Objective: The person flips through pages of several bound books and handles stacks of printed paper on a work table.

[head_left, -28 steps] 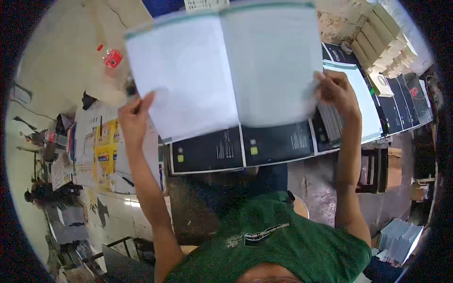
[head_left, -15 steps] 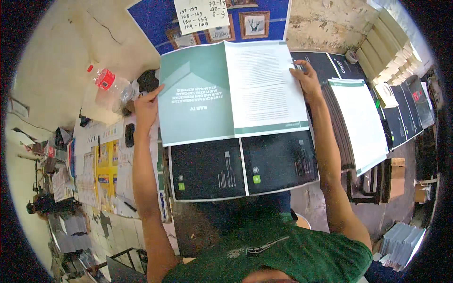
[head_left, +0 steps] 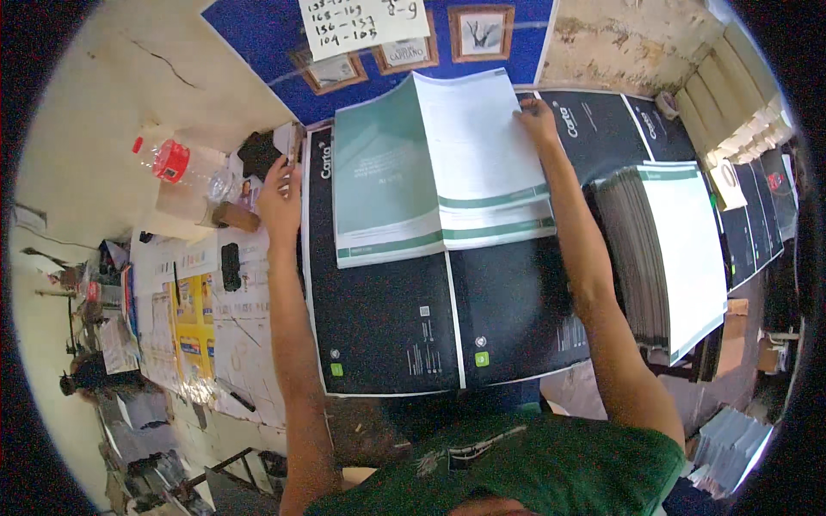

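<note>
A wide folded-open printed sheet [head_left: 379, 172], green on its left half and white on its right, lies over the black printed sheets [head_left: 387, 318] in front of me. Another page with a green band [head_left: 508, 230] shows from under its lower right edge. Up at the sheet's right edge, my right hand [head_left: 539, 127] is closed with bent fingers pinching the paper. My left hand [head_left: 280, 202] is off the sheet, beside the left border of the black sheets, its fingers stretched out and holding nothing.
To the right stands a tall stack of printed sheets [head_left: 680, 249]. A plastic bottle with a red cap [head_left: 172, 161] and a brown block [head_left: 237, 217] are at the left. Several cream-coloured stacks [head_left: 731, 95] rise at the far right. A blue board [head_left: 267, 52] hangs behind.
The printed sheet has come down onto the black sheets, and its left half has left my left hand. My right hand stays at its right edge. The view has shifted slightly.
</note>
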Available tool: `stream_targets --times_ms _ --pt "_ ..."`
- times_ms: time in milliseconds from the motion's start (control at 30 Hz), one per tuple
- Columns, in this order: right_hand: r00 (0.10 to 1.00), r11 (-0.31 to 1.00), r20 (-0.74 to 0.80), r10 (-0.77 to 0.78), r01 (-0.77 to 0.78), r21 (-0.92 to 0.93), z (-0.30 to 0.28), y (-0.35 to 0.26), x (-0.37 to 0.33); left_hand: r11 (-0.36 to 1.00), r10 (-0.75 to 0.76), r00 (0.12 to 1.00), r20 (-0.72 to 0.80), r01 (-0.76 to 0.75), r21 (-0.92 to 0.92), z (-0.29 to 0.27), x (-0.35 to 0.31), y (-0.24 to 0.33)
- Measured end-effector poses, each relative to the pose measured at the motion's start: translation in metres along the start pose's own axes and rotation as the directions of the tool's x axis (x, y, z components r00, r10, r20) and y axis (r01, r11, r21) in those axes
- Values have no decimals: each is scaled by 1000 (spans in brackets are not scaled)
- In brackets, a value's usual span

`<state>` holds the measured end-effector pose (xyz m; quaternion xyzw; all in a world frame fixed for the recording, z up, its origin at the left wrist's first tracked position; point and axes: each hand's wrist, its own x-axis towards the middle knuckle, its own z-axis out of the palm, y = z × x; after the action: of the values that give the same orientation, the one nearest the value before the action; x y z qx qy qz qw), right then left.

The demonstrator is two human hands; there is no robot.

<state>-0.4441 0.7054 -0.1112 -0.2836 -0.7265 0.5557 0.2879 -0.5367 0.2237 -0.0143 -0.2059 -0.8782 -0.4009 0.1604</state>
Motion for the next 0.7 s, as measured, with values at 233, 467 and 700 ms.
stream_targets --times_ms 233,467,700 --pt "998 991 -23 -57 53 -124 -2 18 4 978 138 977 165 -108 -180 53 -82 110" --pt "997 985 16 -71 72 -155 5 15 8 929 317 905 285 -357 97 111 -101 121" --pt "969 916 -95 -227 179 -359 -23 -20 -10 896 360 878 315 -420 147 112 -101 131"
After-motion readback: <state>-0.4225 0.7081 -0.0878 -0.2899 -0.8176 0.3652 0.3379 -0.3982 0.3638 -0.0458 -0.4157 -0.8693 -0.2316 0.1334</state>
